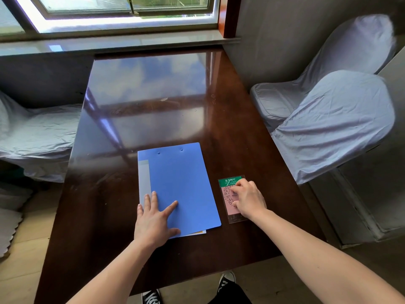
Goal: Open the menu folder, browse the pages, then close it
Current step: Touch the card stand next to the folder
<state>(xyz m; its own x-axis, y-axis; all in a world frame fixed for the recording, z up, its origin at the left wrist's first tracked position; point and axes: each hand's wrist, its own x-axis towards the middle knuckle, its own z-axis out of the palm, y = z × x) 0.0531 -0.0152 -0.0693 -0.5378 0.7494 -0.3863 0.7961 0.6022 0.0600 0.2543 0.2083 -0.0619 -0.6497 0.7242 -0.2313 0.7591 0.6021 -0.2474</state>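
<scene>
A dark, glossy wooden table [153, 106] fills the middle of the frame, its polished top mirroring the window [122, 9] that runs along the upper left. Two chairs draped in pale grey covers [333, 119] stand at the right side of the frame, and another covered seat [32, 132] shows at the left edge. On the table, in the lower centre, lies the blue menu folder [179, 183], closed and flat, with a grey spine strip along its left edge and a sliver of yellow-and-white page peeking from its lower right corner. The left hand [155, 218] rests palm-down on the folder's lower left part, fingers spread wide and flat, gripping nothing. Just beside the folder on its right, apart from it, lies a small laminated card [228, 189] with a green top band and a pink field carrying a code pattern. The right hand [247, 198] sits on this card with its fingers curled down; whether they pinch it or only press on it cannot be told. At the bottom edge of the frame, black-and-white sneakers [225, 281] show below the table.
</scene>
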